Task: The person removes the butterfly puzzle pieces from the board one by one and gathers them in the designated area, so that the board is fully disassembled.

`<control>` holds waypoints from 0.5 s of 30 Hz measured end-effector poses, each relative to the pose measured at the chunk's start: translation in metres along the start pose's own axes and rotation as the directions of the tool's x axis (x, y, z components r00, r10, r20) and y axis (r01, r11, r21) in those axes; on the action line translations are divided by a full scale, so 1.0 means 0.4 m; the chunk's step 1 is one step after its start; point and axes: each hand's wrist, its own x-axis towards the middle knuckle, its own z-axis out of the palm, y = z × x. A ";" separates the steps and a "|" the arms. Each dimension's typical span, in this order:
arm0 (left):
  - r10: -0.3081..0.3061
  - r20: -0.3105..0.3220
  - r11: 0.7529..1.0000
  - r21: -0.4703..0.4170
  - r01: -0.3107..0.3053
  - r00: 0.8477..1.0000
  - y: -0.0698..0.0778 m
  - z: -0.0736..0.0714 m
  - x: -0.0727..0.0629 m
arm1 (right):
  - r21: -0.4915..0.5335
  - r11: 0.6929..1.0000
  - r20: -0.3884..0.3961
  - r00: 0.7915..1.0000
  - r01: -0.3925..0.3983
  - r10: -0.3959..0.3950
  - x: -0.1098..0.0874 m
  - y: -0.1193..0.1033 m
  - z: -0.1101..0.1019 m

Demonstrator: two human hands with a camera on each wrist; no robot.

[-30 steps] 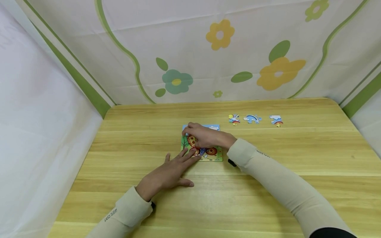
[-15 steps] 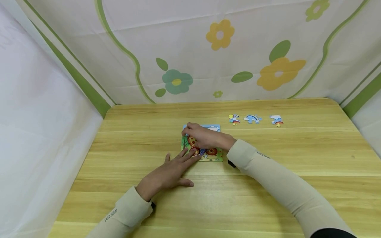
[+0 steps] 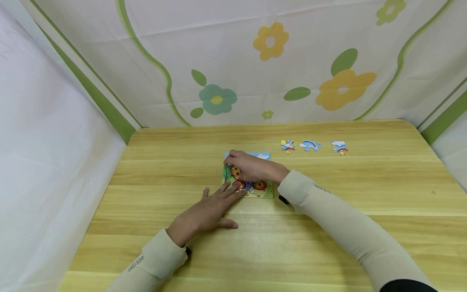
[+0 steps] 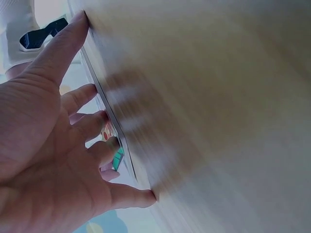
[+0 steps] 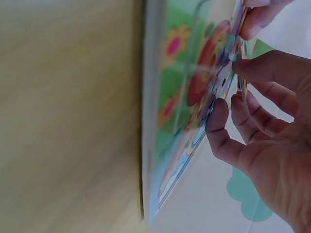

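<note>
Jigsaw board (image 3: 269,190), flat near the middle of a pale, striped wooden tabletop (image 3: 292,251), directly beneath the right grip (image 3: 251,167) and partly covered by it. Printed on the board: a red-and-orange butterfly (image 3: 260,185), with blue sky and white cloud along the far edge and green at the left.

Right grip, a bare hand, stretched in from the right and bent over the far left part of the board, fingers curled and narrowed to a pinch. In the right wrist view, a thin puzzle piece (image 5: 243,89) between thumb and fingertips, seen edge-on, tilted up close above the board. Design on that piece too edge-on to tell.

Left grip (image 3: 208,211), also a bare hand, spread wide with fingers extended. Three middle fingertips resting on the near left part of the board, close to the right hand. Little fingertip and thumb tip down on the tabletop, outside the board.

Well apart from both hands, farther back and to the right, three loose pieces in a row: one with a yellow patch, the left loose piece (image 3: 287,145); one with a rainbow arc, the middle loose piece (image 3: 310,144); one with a white cloud, the right loose piece (image 3: 339,145).

On both forearms, beige sleeves (image 3: 346,219) with small dark lettering. Behind the tabletop, a white cloth backdrop (image 3: 219,44) with yellow and teal flowers and green leaves.
</note>
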 end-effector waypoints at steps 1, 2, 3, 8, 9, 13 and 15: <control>0.000 -0.002 1.000 0.002 0.000 1.000 0.000 0.000 0.000 | 0.003 1.000 0.003 1.000 -0.004 0.004 0.001 0.000 -0.002; 0.001 -0.003 1.000 0.003 -0.001 1.000 0.001 -0.001 0.000 | 0.006 1.000 0.005 1.000 -0.009 0.009 0.002 0.000 -0.003; 0.001 -0.004 1.000 0.002 -0.001 1.000 0.001 -0.001 0.000 | 0.011 1.000 0.007 1.000 -0.016 0.016 0.002 0.000 -0.005; -0.002 -0.005 1.000 -0.006 0.002 1.000 0.002 -0.002 -0.001 | 0.048 0.998 0.002 0.999 -0.048 0.048 0.001 0.004 -0.007; -0.002 -0.003 1.000 -0.007 0.002 1.000 0.002 -0.003 -0.001 | 0.058 0.997 0.000 0.999 -0.054 0.054 0.000 0.005 -0.008; 0.007 0.000 1.000 -0.008 -0.007 1.000 0.003 -0.002 -0.001 | 0.093 0.994 -0.006 0.998 -0.065 0.066 -0.005 0.012 -0.007; 0.010 0.000 1.000 -0.010 -0.010 1.000 0.003 -0.002 -0.001 | 0.102 0.993 -0.009 0.998 -0.068 0.069 -0.007 0.015 -0.007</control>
